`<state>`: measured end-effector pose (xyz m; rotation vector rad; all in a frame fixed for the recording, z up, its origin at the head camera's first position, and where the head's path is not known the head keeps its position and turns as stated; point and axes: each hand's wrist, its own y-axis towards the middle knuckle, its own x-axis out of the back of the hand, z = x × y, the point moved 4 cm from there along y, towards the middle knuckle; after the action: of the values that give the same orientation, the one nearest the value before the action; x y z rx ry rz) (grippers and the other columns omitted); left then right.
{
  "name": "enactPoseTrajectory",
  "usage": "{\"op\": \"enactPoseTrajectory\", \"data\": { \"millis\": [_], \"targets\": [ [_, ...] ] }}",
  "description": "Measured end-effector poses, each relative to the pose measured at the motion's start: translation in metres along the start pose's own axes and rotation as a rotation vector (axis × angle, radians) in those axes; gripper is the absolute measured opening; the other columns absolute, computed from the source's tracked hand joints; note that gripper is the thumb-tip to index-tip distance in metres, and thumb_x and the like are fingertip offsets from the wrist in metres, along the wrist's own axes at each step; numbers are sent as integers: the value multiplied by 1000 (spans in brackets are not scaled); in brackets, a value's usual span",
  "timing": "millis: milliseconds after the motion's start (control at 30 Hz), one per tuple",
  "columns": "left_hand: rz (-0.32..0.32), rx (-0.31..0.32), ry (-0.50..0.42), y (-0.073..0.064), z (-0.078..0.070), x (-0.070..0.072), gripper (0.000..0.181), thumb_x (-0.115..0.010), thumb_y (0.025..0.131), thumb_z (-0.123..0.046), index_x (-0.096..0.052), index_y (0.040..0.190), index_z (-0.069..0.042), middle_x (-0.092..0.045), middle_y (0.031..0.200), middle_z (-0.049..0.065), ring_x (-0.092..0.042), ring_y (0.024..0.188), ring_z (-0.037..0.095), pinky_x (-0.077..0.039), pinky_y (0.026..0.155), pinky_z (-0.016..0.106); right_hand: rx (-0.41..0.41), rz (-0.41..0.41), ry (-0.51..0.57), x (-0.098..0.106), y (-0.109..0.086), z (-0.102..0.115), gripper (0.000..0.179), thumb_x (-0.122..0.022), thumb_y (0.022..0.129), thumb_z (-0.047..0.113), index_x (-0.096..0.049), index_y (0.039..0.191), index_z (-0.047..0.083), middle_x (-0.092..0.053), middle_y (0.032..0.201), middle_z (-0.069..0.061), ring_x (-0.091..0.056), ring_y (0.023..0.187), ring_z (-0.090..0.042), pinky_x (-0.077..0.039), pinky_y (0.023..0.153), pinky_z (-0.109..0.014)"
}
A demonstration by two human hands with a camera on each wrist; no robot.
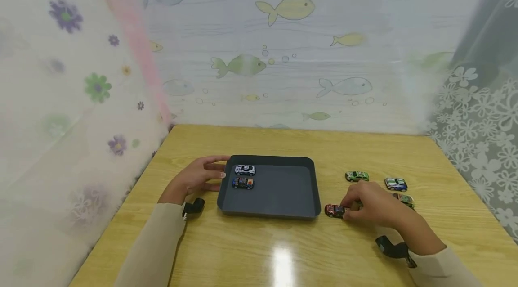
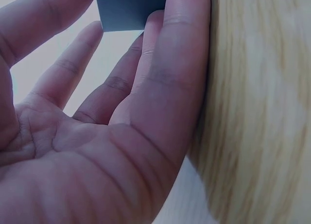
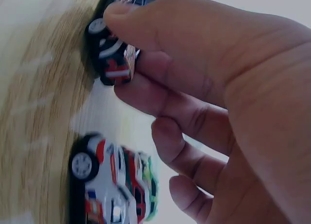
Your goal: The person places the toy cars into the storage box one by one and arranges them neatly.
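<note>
A dark grey rectangular tray (image 1: 287, 192) lies on the table, holding a white toy car (image 1: 245, 170) and a dark toy car (image 1: 243, 183) near its left wall. My left hand (image 1: 198, 174) touches the tray's left side with extended fingers; in the left wrist view, a tray corner (image 2: 129, 12) shows among the fingertips. Right of the tray, my right hand (image 1: 374, 201) pinches a red and black toy car (image 1: 332, 210) between thumb and fingers. That car's wheels face the tabletop; whether they touch it I cannot tell. The right wrist view shows the thumb along its side.
A green toy car (image 1: 357, 176) sits beyond my right hand. To its right are a white toy car with green and blue (image 1: 396, 184) and another toy car (image 1: 406, 200), partly hidden by the hand. Patterned curtains (image 1: 283, 93) hang behind the wooden table (image 1: 226, 251) and at both sides.
</note>
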<state>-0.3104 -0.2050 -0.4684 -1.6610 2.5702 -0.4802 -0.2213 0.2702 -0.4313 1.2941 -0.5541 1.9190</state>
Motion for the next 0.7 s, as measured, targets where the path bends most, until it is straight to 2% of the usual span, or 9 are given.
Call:
{"op": "enactPoseTrajectory", "data": {
  "millis": [267,700],
  "targets": [
    [1,1,-6,0,0,0,65,-75,97,-14,-49,155,-28,-46,158,19,-63,128,34,-62,91,49,11,-13,-62,4,1,6,11,-86,86,31,-80,96,32,-67,92,20,-62,86,-6,-54,74,-32],
    [11,-1,-15,-2,-2,-1,68,-76,96,-15,-48,156,-26,-45,159,19,-65,126,33,-62,92,49,33,-129,-62,24,-1,13,15,-86,87,22,-79,98,29,-66,94,15,-55,77,-7,-47,64,-24]
  ]
}}
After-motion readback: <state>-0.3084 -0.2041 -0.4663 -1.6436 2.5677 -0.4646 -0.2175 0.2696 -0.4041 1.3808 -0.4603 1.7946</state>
